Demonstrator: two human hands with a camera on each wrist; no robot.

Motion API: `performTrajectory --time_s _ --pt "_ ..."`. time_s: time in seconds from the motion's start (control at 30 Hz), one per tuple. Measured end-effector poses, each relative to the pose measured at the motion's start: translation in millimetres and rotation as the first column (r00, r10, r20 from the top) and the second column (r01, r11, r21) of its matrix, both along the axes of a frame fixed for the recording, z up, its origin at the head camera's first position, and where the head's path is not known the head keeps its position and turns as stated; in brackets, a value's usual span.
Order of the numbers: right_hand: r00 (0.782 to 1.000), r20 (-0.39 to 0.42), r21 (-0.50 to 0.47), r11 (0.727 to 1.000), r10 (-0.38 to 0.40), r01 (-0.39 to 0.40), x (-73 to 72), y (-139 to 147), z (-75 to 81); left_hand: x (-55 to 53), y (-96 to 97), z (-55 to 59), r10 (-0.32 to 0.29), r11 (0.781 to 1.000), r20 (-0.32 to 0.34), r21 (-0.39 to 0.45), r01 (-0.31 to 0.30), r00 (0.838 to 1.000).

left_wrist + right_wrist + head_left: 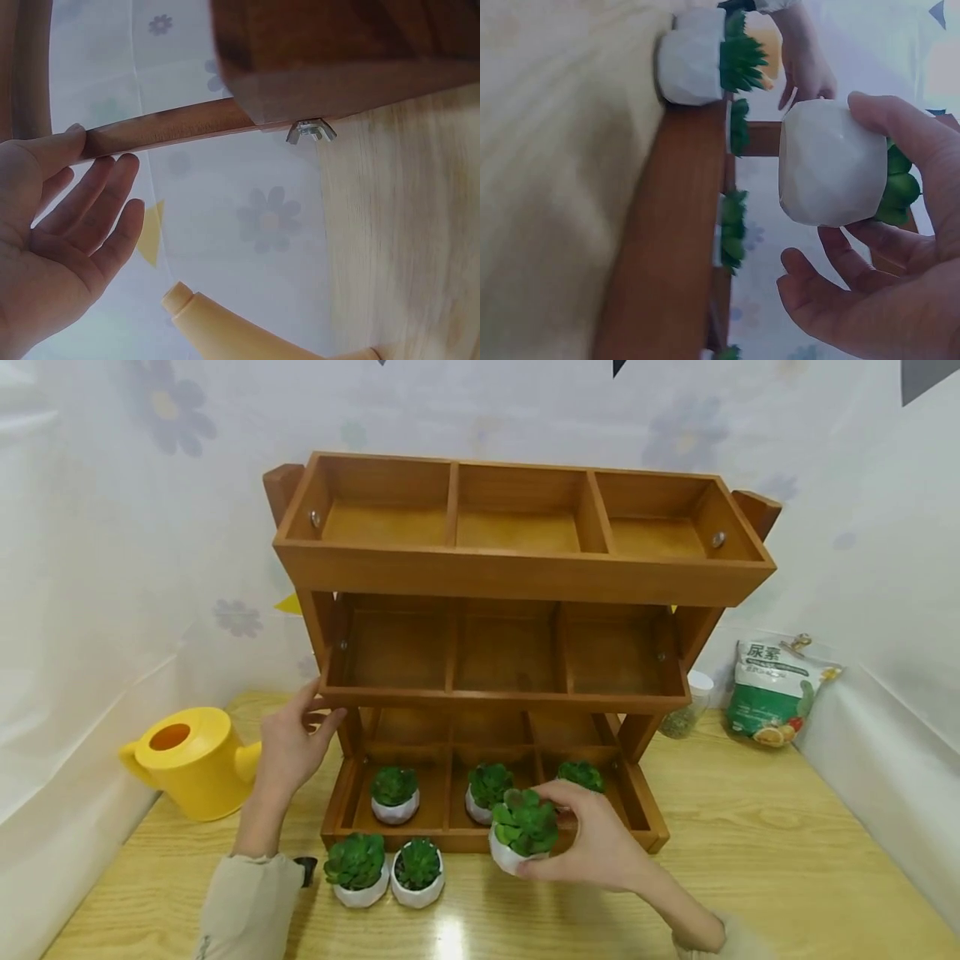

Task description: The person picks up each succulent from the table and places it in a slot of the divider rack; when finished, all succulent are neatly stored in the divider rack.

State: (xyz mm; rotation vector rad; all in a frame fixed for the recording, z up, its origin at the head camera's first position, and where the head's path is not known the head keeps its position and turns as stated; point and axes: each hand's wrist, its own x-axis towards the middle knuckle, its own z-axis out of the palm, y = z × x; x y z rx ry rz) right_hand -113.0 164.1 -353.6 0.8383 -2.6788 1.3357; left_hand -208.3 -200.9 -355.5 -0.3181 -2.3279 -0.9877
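Observation:
My right hand (600,847) grips a succulent in a white faceted pot (513,858), held up in front of the lowest tier of a brown wooden plant shelf (517,578). In the right wrist view the thumb and fingers hold opposite sides of the white pot (832,161), with green leaves beyond. At the shelf's left side, my left hand (291,745) pinches a wooden side post (165,126) between thumb and fingers. Three potted succulents stand in the lowest tier: left (395,793), middle (489,787) and right (579,774), the last partly hidden by my right hand.
Two more potted succulents (357,868) (417,872) stand on the wood-grain table before the shelf. A yellow watering can (198,768) is at left. Behind the shelf's right side are a white-lidded jar (684,706) and a clipped green-and-white bag (776,693).

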Motion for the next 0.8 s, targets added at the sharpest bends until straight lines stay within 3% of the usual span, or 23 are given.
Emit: performTrajectory --time_s 0.2,0.43,0.63,0.8 --pt "0.999 0.020 -0.001 1.000 -0.025 0.025 -10.0 10.5 22.8 0.4 -0.9 0.2 0.004 1.000 0.006 0.003 -0.004 1.000" --pt "0.996 -0.066 0.014 0.998 -0.054 0.055 -14.2 27.7 45.1 0.2 1.7 -0.6 -0.015 1.000 0.002 0.010 0.015 1.000" --pt "0.987 -0.141 0.051 0.995 -0.083 0.091 -16.9 37.5 78.1 0.8 0.3 -1.9 -0.009 1.000 0.004 0.011 0.008 1.000" --pt "0.976 -0.203 0.025 0.996 -0.075 0.082 -19.9 43.0 106.0 1.2 -0.8 -1.4 -0.010 1.000 -0.001 0.006 0.010 1.000"
